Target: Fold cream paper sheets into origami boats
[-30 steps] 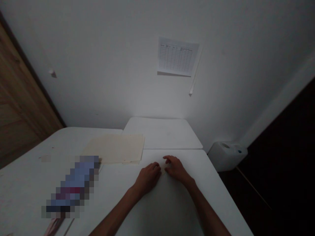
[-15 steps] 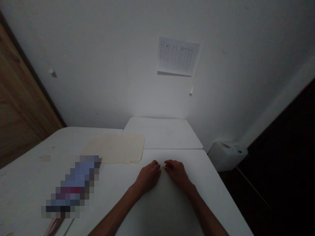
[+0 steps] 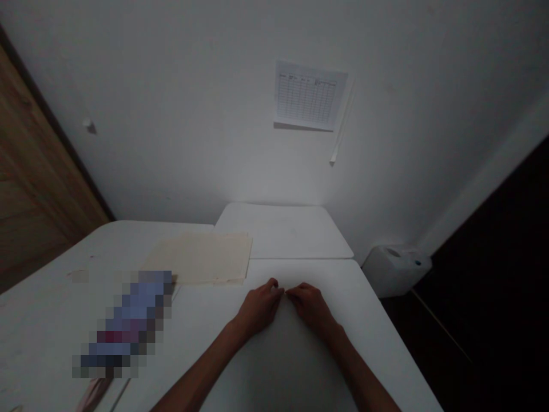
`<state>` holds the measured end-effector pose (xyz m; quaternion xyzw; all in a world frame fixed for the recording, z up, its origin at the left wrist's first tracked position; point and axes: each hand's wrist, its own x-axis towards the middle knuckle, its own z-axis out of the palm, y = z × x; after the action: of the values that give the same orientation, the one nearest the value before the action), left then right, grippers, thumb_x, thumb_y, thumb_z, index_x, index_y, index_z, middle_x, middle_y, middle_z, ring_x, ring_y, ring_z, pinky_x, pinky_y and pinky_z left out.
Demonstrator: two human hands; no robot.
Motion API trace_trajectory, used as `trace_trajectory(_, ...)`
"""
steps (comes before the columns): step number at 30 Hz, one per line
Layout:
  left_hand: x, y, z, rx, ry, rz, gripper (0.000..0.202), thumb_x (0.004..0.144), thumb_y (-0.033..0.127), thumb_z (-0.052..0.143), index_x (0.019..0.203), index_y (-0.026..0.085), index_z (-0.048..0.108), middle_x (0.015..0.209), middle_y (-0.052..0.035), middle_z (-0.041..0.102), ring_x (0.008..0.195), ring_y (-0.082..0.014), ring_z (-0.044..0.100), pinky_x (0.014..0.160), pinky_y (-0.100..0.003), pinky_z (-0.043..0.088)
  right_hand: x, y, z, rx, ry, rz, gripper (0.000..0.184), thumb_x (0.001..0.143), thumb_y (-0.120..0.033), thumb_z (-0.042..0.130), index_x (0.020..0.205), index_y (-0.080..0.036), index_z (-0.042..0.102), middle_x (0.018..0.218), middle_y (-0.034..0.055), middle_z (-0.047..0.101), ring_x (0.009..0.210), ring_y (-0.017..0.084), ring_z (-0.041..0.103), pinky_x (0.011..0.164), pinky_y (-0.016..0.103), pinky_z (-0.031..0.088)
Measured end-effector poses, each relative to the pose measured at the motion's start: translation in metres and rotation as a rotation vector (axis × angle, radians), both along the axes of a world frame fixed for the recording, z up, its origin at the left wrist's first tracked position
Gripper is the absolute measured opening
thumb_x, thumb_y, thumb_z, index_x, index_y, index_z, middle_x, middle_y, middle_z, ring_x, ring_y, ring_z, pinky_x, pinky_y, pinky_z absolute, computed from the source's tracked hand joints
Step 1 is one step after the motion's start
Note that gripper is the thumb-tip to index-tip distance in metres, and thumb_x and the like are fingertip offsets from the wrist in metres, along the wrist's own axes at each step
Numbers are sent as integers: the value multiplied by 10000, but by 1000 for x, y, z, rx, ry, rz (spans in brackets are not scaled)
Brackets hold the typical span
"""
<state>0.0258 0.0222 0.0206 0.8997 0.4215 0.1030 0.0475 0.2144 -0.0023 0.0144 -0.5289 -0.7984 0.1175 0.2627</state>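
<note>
Over the white table [image 3: 295, 360], my left hand [image 3: 260, 306] and my right hand [image 3: 309, 303] face each other with fingertips almost meeting. Thumb and fingers are pinched together on both hands. Whatever lies in the pinch is too small and dim to name. To the left of my left hand lies a flat cream sheet [image 3: 206, 257], which neither hand touches.
A pixelated bluish shape [image 3: 132, 317] covers part of the table's left side. A raised white panel [image 3: 287, 229] stands at the back against the wall. A printed chart [image 3: 306, 97] hangs above. Beyond the right edge is a white plastic container [image 3: 392, 272].
My fingertips have come closer together, and the fingers of my right hand have closed into a tighter pinch. The pale bit seen between the hands before is now mostly hidden.
</note>
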Motion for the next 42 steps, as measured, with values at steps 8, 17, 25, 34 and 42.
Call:
trace_trajectory(8, 0, 0, -1, -1, 4, -16, 286, 922, 178, 381, 1142, 243, 553, 1211, -70, 507, 860, -184, 615, 696, -289, 486, 2, -12, -3, 40, 103, 22, 284, 883, -113, 487, 1077, -199, 674, 1004, 58, 701, 942, 168, 630, 888, 293, 476)
trace_trajectory(17, 1, 3, -6, 6, 13, -12, 242, 940, 212, 389, 1097, 258, 568, 992, -49, 547, 829, -188, 574, 679, -273, 446, -4, -2, -7, 54, 156, -29, 312, 882, -94, 469, 1147, -177, 610, 1060, 78, 672, 1001, 178, 602, 912, 302, 464)
trace_trajectory(25, 2, 2, -7, 20, 26, -19, 282, 939, 193, 362, 1134, 235, 561, 1010, -73, 554, 906, -209, 561, 721, -292, 456, -9, -8, -1, 9, 17, -42, 316, 897, -89, 439, 1157, -189, 587, 987, 71, 647, 953, 177, 595, 870, 278, 460)
trace_trajectory(34, 3, 1, -4, -5, 22, -8, 249, 917, 185, 408, 1097, 224, 576, 1003, -79, 557, 928, -218, 540, 717, -296, 460, -2, -18, 0, 33, -163, -154, 266, 880, -106, 481, 1099, -198, 602, 939, 77, 642, 948, 212, 574, 849, 295, 446)
trace_trajectory(42, 2, 1, -6, -3, 16, -15, 275, 922, 187, 422, 1138, 253, 579, 982, -67, 560, 917, -212, 540, 708, -280, 458, 5, -25, -4, 46, -195, -239, 228, 901, -150, 481, 1084, -207, 605, 896, 71, 598, 863, 200, 580, 791, 279, 434)
